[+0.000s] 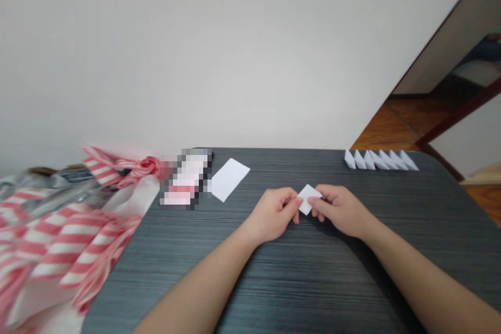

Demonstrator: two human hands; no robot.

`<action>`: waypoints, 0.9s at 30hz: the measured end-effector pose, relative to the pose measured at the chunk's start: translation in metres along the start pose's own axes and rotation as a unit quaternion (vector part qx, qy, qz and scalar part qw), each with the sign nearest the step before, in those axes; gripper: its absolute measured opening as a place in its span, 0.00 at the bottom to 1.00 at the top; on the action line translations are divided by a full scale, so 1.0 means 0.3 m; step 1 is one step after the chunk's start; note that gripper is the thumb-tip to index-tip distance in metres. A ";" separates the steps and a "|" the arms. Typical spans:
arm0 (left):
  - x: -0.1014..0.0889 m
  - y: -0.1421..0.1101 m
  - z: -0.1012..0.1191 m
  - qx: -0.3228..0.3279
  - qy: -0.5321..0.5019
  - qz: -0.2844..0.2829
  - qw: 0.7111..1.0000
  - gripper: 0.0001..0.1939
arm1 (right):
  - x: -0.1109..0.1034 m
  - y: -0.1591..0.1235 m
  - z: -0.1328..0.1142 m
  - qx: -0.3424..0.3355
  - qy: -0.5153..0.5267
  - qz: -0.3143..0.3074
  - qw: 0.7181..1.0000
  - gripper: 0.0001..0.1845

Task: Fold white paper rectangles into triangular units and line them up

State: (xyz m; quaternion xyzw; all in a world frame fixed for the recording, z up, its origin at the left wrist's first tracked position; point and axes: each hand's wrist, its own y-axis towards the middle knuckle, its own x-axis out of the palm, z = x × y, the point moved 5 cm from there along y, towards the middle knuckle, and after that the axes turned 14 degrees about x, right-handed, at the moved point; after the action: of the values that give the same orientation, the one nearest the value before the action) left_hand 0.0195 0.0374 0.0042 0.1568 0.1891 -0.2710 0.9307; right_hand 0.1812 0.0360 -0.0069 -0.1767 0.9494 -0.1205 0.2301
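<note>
A small folded piece of white paper (308, 199) is held between my left hand (272, 214) and my right hand (338, 210), pinched at its two sides by the fingertips. Both hands hover just over the dark grey wood-grain table (297, 276), near its middle. A flat white paper rectangle (229, 179) lies on the table, left of my hands. Beyond my right hand stands a row of several small folded paper triangles (379, 160) along the far edge.
A pixelated pink and white item (188, 180) lies at the far left of the table. Red-and-white striped plastic bags (66, 242) are heaped off the left edge. A white wall rises behind the table, and a wooden floor (403, 125) shows at the right.
</note>
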 end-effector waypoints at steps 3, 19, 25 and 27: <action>0.000 -0.002 -0.008 -0.009 -0.005 0.006 1.000 0.19 | -0.004 0.003 0.007 0.002 -0.004 0.007 1.000 0.14; 0.016 -0.005 -0.031 -0.015 -0.030 -0.012 0.999 0.18 | 0.000 -0.003 -0.004 -0.008 -0.010 0.005 1.000 0.14; 0.013 -0.012 -0.042 -0.023 -0.047 0.010 0.999 0.18 | -0.034 -0.005 0.006 -0.005 -0.005 0.049 0.999 0.15; 0.008 -0.013 -0.041 -0.019 -0.040 0.007 0.999 0.18 | -0.034 -0.007 0.002 -0.003 -0.007 0.053 0.999 0.15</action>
State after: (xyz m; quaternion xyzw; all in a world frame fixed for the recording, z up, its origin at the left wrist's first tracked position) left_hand 0.0160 0.0380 -0.0085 0.1293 0.1558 -0.2664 0.9423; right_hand 0.1906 0.0380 -0.0028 -0.1281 0.9561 -0.1039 0.2422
